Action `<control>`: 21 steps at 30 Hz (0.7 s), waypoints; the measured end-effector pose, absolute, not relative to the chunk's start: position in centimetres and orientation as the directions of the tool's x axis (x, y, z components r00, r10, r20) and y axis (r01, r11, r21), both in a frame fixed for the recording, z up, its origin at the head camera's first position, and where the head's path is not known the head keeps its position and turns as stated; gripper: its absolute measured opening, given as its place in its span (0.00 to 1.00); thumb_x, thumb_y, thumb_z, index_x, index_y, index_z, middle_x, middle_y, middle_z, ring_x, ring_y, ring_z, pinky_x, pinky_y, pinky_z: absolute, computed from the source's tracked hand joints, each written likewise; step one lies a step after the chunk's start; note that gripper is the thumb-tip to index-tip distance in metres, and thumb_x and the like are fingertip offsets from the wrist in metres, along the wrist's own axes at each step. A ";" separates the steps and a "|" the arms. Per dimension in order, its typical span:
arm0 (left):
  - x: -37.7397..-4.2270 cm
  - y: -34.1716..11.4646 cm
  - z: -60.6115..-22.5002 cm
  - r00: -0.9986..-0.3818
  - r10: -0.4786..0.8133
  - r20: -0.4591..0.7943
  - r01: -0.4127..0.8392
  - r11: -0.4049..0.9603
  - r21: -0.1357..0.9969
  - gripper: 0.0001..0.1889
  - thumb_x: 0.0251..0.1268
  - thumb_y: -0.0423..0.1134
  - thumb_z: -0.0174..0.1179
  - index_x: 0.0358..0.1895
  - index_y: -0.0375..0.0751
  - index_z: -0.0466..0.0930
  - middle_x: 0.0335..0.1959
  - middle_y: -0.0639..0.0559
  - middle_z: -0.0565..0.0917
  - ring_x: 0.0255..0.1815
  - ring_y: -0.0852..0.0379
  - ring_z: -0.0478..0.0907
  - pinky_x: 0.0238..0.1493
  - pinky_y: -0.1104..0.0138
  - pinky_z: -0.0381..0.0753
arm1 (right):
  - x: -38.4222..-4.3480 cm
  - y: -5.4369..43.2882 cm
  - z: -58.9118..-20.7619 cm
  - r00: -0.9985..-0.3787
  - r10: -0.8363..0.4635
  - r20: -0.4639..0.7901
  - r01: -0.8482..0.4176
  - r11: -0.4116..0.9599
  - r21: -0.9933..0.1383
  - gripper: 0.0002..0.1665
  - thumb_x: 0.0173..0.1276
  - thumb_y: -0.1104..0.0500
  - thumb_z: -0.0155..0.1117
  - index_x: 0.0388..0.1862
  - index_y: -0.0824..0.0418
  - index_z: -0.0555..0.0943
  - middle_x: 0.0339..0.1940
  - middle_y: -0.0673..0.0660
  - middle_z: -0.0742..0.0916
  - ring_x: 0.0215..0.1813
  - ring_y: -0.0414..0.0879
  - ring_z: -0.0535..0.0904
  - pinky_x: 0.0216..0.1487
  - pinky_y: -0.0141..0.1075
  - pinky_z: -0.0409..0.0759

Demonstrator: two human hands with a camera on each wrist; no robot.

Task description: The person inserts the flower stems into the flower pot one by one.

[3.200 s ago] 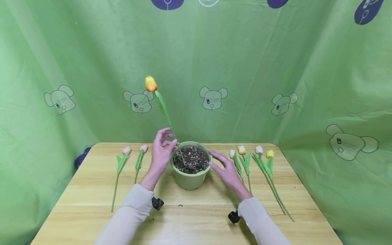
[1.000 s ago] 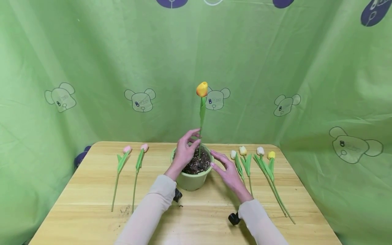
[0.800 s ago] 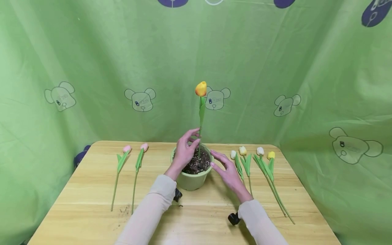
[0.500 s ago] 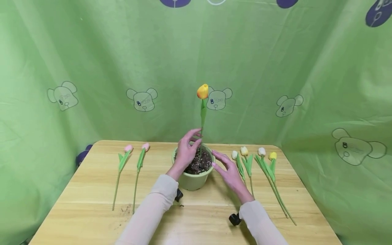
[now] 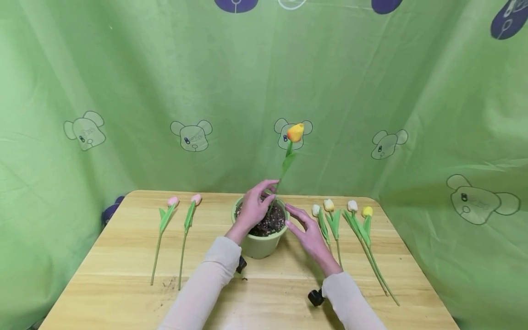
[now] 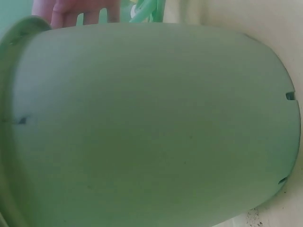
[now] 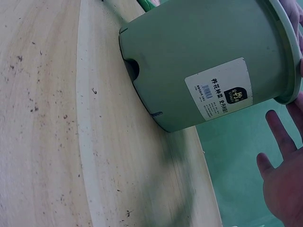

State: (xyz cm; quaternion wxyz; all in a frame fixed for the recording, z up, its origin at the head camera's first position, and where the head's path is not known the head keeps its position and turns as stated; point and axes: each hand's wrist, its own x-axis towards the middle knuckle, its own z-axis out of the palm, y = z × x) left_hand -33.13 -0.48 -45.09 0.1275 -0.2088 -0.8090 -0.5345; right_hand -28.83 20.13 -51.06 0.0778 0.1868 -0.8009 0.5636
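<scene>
An orange-yellow tulip [image 5: 295, 133] stands in the dark soil [image 5: 270, 222] of a light green flowerpot [image 5: 259, 247], leaning right. My left hand [image 5: 254, 208] reaches over the pot's left side and pinches the tulip's stem between thumb and fingers. Against the right side of the rim, my right hand [image 5: 310, 233] rests its fingertips and thumb, the other fingers spread out straight. In the right wrist view the pot carries a white label [image 7: 220, 90]. Pot wall fills most of the left wrist view, hiding the left hand's grip there.
Two pink tulips [image 5: 173, 201] lie on the wooden table [image 5: 111, 256] left of the pot. To its right lie white tulips [image 5: 352, 206], a cream one [image 5: 328, 205] and a yellow one [image 5: 367, 211]. Soil crumbs [image 5: 169, 283] dot the tabletop. Green curtain [image 5: 239, 68] hangs behind.
My left hand has moved right with the tulip, which leaned left, then stood upright and now tilts right with its bloom lower. My right hand stays at the rim.
</scene>
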 end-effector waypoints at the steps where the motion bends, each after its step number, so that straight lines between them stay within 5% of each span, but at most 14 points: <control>1: -33.1 -0.5 -45.1 -0.881 0.202 0.427 0.472 0.339 0.814 0.26 0.73 0.30 0.61 0.70 0.56 0.76 0.55 0.46 0.86 0.49 0.50 0.86 0.54 0.60 0.91 | -28.7 20.1 -50.9 -0.919 -0.211 0.333 -0.385 0.293 -0.875 0.30 0.77 0.61 0.63 0.75 0.64 0.71 0.78 0.64 0.72 0.77 0.65 0.67 0.85 0.64 0.55; 21: -32.9 -0.6 -45.0 -0.907 0.206 0.368 0.421 0.373 0.827 0.25 0.72 0.30 0.62 0.68 0.56 0.78 0.52 0.50 0.86 0.47 0.51 0.87 0.50 0.62 0.92 | -26.9 19.2 -48.0 -0.915 -0.224 0.336 -0.389 0.269 -0.881 0.30 0.75 0.64 0.64 0.73 0.70 0.71 0.76 0.69 0.73 0.75 0.68 0.69 0.83 0.67 0.57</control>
